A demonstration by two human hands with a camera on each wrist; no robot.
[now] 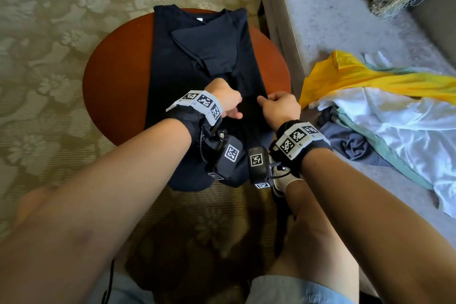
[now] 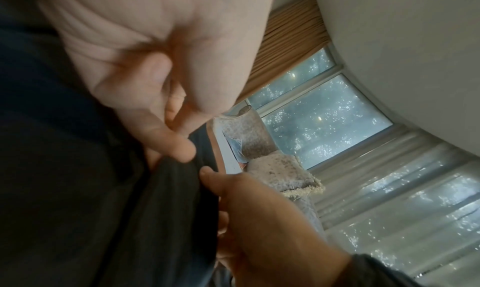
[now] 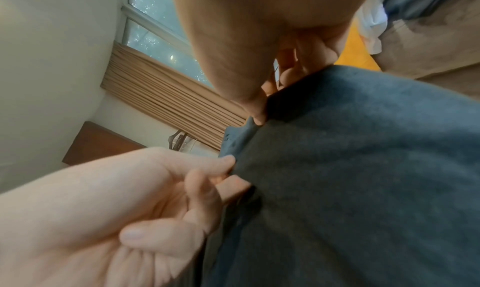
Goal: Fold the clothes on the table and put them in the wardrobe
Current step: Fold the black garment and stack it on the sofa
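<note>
Sofa (image 1: 345, 32): grey, to the right of the desk; it serves as the waiting area, which keeps the folding surface free for one garment at a time.
Unfolded pile (image 1: 385, 116): yellow, white, pale green and grey-blue clothes lie crumpled on the sofa seat, well apart from the shirt being folded.
Desk (image 1: 116, 76): small, round, reddish-brown; narrower than the garment is long, so the near end of the cloth hangs over the front edge.
Dark shirt (image 1: 197, 61): the task's thing, spread lengthwise down the middle of the desk, collar at the far end, one sleeve turned in across the chest so the body forms a narrow strip.
Left hand (image 1: 225, 100): over the middle of the shirt, thumb and curled fingers pinching a ridge of the cloth.
Right hand (image 1: 281, 107): just beside the left, thumb and forefinger nipping the same raised fold, other fingers curled in.
Why so held: judging by the paired pinch at mid-length, the hands are set to lift or crease the strip for a crosswise fold.
Wardrobe: not in view.
</note>
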